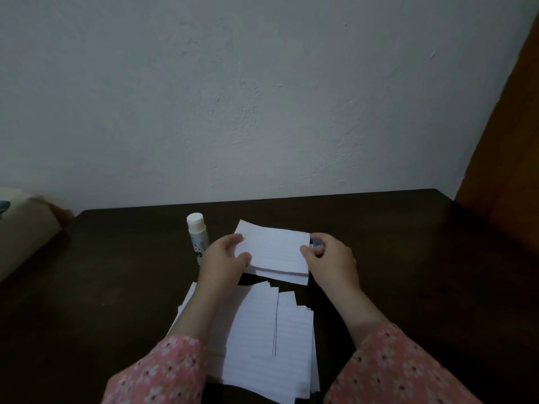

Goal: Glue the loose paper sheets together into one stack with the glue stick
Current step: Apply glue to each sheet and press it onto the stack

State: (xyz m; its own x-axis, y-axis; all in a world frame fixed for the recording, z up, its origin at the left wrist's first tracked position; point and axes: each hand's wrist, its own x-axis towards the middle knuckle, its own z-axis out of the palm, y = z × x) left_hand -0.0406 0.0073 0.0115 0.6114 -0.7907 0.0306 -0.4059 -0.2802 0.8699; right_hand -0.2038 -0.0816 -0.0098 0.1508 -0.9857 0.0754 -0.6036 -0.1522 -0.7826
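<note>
Your left hand (226,256) and right hand (329,258) are both pinching the small glued stack (277,252) by its side edges, just above the counter (116,287). Glue stick (197,233) is standing capped beside your left hand; loose sheets (262,330) are lying nearer you.

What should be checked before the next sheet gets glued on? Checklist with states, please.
1. Left hand holds the left edge of the small stack: ok.
2. Right hand holds its right edge: ok.
3. Sheets in the small stack squared up: not ok, lower edges stick out at the near side.
4. Glue stick within reach, upright left of the stack: ok.
5. Glue stick open for use: not ok, white cap is on.
6. Loose sheets on the table near the person: ok.
</note>
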